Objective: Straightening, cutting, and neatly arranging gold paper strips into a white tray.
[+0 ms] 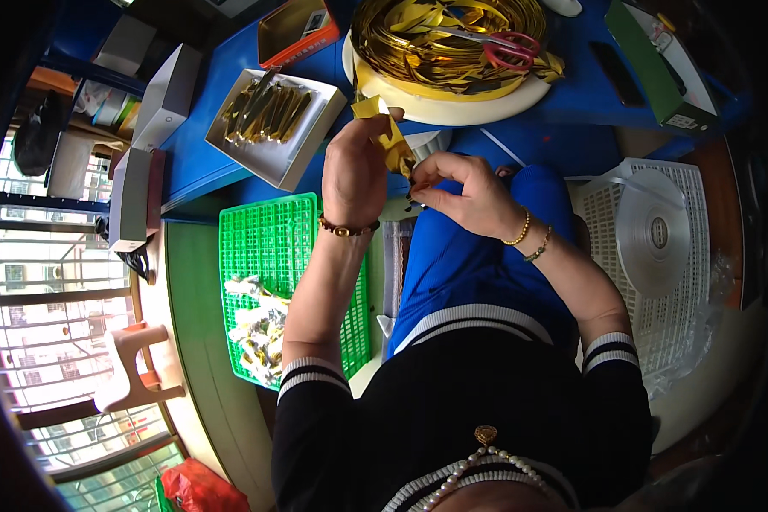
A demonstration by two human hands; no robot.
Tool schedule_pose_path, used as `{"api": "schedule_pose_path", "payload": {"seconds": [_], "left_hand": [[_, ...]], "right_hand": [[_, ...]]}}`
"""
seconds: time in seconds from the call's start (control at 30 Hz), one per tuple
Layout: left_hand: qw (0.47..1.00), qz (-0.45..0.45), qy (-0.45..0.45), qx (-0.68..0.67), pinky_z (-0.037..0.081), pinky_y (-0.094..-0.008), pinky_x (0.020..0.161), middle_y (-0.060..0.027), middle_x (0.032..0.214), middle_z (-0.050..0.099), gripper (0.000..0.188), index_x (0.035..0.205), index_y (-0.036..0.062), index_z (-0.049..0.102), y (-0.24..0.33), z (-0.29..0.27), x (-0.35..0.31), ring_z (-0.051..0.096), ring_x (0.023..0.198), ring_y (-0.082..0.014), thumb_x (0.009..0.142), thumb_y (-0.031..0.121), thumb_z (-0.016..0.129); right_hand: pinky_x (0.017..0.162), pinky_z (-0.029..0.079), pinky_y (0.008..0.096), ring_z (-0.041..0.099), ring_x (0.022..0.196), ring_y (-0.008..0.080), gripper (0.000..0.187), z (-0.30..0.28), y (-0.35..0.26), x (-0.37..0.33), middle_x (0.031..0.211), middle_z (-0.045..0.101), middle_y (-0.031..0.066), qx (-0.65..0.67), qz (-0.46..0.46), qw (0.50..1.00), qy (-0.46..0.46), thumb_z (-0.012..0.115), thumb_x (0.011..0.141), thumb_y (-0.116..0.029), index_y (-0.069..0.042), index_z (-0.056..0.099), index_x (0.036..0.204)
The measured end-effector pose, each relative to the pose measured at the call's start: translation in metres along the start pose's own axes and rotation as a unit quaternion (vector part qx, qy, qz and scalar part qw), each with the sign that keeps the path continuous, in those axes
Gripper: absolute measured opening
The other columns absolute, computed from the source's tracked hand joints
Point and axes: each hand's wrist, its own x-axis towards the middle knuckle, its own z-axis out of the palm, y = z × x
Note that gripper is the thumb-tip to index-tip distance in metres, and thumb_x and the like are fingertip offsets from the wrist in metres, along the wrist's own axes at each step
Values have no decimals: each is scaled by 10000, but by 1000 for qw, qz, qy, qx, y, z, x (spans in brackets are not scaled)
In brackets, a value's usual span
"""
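A strip of shiny gold foil (pixel 397 155) is held in front of the blue table, above my lap. My left hand (pixel 354 171) is closed around its upper part, with a short end sticking out above the fingers. At the strip's lower end my right hand (pixel 465 192) pinches with thumb and fingertips. Small dark bits show by those fingertips, too small to name. Beyond the hands, a big coil of gold foil ribbon (pixel 452 81) lies on a round cream base (pixel 478 109). Scissors with pink handles (pixel 510 51) rest on top of the coil.
Left of the coil, a white box (pixel 303 158) holds several folded gold pieces, and a red box (pixel 316 43) stands behind. A green basket (pixel 269 226) with scraps is below left. At right are a green box (pixel 657 68) and a white basket (pixel 610 222) with a white roll (pixel 653 235).
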Motion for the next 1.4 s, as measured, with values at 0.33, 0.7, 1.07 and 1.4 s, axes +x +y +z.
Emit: {"api": "schedule_pose_path", "payload": {"seconds": [0.33, 0.7, 1.07, 1.4], "left_hand": [[974, -189, -37, -117, 468, -299, 692, -61, 963, 622, 210, 964, 32, 594, -39, -46, 2, 593, 811, -164, 904, 179, 458], [909, -136, -377, 118, 270, -325, 1056, -84, 1330, 449, 786, 1345, 6, 381, -9, -35, 31, 403, 1239, -193, 732, 293, 782], [871, -67, -376, 310, 412, -229, 643, 10, 756, 576, 264, 938, 15, 588, -58, -8, 41, 521, 716, -86, 968, 258, 487], [939, -48, -224, 256, 426, -251, 662, -50, 704, 555, 316, 855, 32, 528, -5, 5, 47, 533, 662, -130, 982, 298, 414]], "right_hand": [[897, 460, 358, 551, 1085, 267, 189, 3, -4, 7, 1081, 601, 86, -207, -294, 931, 64, 744, 655, -6, -56, 592, 755], [836, 491, 319, 618, 983, 210, 95, -21, 6, 24, 859, 666, 70, 4, -150, 986, 73, 696, 753, 7, -11, 604, 771], [670, 511, 230, 605, 830, 105, 47, -47, 8, 16, 1054, 625, 163, 68, -38, 993, 90, 620, 819, -17, 3, 583, 839], [1007, 349, 332, 485, 1160, 185, 507, -31, 28, 31, 1231, 519, 97, 91, -89, 984, 124, 682, 839, -177, -23, 412, 1239]]}}
